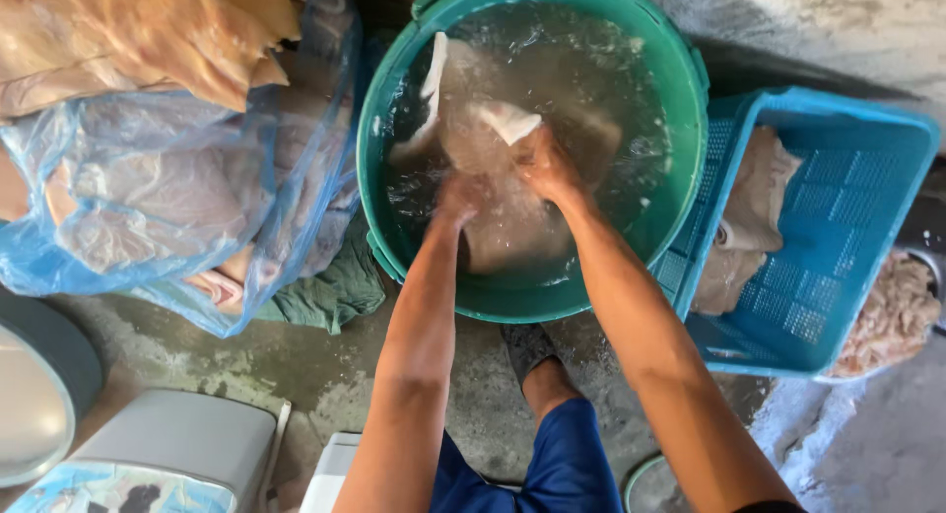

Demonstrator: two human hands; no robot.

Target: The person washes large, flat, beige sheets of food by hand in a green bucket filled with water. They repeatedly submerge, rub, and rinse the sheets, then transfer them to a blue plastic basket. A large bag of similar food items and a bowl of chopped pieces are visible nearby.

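Green plastic tub (680, 99) at far centre, full of cloudy water. Both hands plunged in: right hand (549, 166) with grip clamped on a pale wet sheet (493, 158); left hand (458, 196) blurred, grip impossible to tell. Blue crate (847, 207) just right, tilted against tub. Blue plastic bags (168, 188) of pale pieces at left.

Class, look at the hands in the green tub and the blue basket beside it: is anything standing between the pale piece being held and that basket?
Only the green tub rim and the blue basket wall, which meet at the tub's right. Both the left hand and the right hand already grip the pale piece in the water.
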